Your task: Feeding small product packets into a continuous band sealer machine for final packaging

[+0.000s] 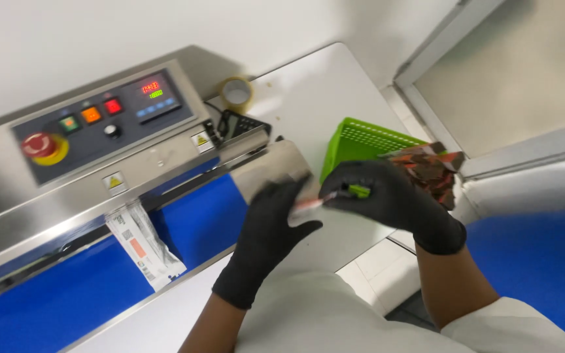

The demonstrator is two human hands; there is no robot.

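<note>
Both my hands wear black gloves. My left hand and my right hand together pinch a small flat packet, seen edge-on between the fingertips, just past the end of a blue conveyor belt. Another clear packet with white and orange print lies on the belt, its top under the steel sealing machine. Behind my right hand stands a green plastic basket with dark red and brown patterned pouches sticking out.
The machine's grey control panel carries coloured buttons, a red stop knob and a lit display. A roll of clear tape sits on the white table. A blue surface lies at lower right, a framed panel at upper right.
</note>
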